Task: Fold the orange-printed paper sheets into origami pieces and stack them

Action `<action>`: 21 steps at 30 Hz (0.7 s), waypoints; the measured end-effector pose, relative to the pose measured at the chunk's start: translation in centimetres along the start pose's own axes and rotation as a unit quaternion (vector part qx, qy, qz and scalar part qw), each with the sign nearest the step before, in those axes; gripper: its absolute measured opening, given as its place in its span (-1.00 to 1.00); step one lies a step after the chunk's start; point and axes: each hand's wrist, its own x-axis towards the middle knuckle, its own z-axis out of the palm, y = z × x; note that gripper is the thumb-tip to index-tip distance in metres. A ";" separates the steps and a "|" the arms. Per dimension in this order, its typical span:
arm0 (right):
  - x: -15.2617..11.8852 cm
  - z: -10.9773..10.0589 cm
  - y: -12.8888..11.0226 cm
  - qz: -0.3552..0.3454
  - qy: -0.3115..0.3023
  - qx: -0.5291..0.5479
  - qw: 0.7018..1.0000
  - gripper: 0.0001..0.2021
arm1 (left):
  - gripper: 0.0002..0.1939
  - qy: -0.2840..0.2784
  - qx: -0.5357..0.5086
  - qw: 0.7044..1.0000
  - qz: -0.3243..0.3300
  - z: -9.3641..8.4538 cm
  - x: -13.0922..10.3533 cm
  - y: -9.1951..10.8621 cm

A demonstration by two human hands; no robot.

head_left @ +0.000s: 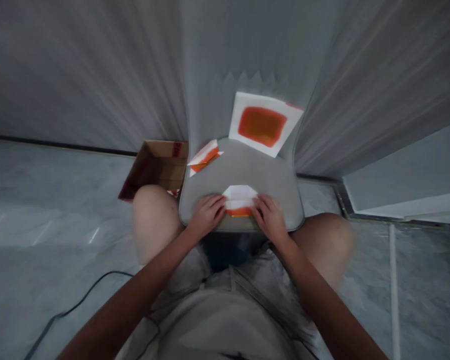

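A partly folded sheet of white and orange paper (241, 194) lies on the near part of a grey chair seat (243, 170). My left hand (207, 214) is closed on its left end, with the fingertips at the paper's edge. At the right end, the fingers of my right hand (270, 215) pinch the other side. The paper's far corners are folded in, and an orange strip shows along its near edge. To the left on the seat rests a second folded white and orange paper (205, 157). Some fingertips are blurred.
Against the chair back leans a white sheet with an orange block (262, 125), probably several layers. An open cardboard box (153, 162) stands on the floor left of the chair. A dark cable (86, 295) runs across the floor at lower left. Grey curtains (78, 70) hang behind.
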 end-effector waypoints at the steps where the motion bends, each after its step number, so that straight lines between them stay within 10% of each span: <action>1: -0.2 -0.4 0.2 -0.024 -0.017 -0.002 1.000 -0.55 | -0.57 -0.010 0.000 1.000 0.009 -0.2 -0.3 0.0; 6: -1.2 -2.0 0.9 -0.094 -0.076 0.002 0.993 -0.38 | -0.31 -0.037 0.010 0.999 0.003 -0.6 -1.9 0.1; 12: -2.3 -2.3 0.7 -0.081 -0.076 -0.016 0.994 -0.37 | -0.55 0.048 0.007 0.999 -0.016 0.5 -2.8 0.3; 21: -2.4 -2.4 1.6 -0.111 -0.062 -0.015 0.992 -0.61 | -0.70 0.002 -0.030 0.999 0.033 -0.1 -2.6 0.4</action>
